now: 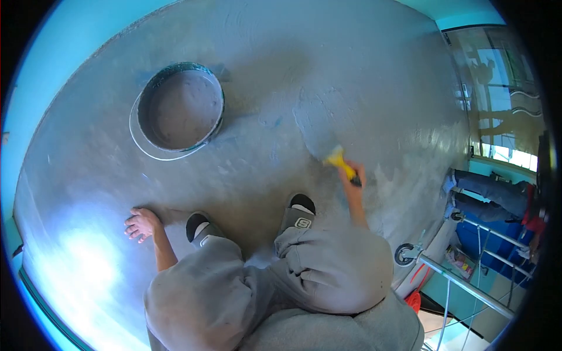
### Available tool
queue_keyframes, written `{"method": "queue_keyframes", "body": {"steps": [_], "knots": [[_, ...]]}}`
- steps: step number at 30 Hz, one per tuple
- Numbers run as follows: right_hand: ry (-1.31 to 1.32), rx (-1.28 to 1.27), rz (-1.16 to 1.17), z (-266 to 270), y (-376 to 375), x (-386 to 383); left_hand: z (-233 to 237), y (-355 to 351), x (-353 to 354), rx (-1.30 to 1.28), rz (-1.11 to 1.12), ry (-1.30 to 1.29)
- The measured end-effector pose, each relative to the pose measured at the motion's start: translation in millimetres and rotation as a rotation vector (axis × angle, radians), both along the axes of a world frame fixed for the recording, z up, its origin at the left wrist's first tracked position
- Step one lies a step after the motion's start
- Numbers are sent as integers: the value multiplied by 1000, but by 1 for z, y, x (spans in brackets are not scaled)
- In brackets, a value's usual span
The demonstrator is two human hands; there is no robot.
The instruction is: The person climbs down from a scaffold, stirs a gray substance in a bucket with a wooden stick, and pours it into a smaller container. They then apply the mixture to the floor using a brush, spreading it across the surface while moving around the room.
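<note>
My right hand [355,175] is closed around a yellow-and-black-handled putty knife [335,157]. Its working end is low against the grey floor [257,175], at the lower end of a wet, ridged smear [313,120]. My left hand [142,224] lies on the floor with fingers spread, holding nothing. Ahead and to the left stands a dark bucket [215,120] of thick grey mix [182,108]. The bucket's wire handle [133,131] hangs down on its left side.
My feet in grey slides [298,216] are between my hands. On the right are a wheeled metal frame [462,284], a glossy panel or window [497,93] and another person's legs [492,193]. Turquoise walls [64,52] border the floor.
</note>
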State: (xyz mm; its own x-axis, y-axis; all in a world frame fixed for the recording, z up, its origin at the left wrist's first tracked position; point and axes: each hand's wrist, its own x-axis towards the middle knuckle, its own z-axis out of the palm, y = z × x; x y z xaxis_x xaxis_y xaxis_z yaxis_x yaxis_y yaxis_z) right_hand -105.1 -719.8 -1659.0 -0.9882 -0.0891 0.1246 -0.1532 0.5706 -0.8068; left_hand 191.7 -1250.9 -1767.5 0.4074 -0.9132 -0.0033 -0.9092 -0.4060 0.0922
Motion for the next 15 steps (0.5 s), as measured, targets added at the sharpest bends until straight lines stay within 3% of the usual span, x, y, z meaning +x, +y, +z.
{"method": "queue_keyframes", "body": {"steps": [5, 9, 15], "knots": [[-139, 152, -124, 59, 92, 91, 9, 2, -6, 15, 9, 10], [-412, 239, -285, 78, 105, 68, 4, -2, -4, 6, 17, -2], [-167, 532, 32, 48, -51, -91, 2, -2, -4, -13, 23, 1]]}}
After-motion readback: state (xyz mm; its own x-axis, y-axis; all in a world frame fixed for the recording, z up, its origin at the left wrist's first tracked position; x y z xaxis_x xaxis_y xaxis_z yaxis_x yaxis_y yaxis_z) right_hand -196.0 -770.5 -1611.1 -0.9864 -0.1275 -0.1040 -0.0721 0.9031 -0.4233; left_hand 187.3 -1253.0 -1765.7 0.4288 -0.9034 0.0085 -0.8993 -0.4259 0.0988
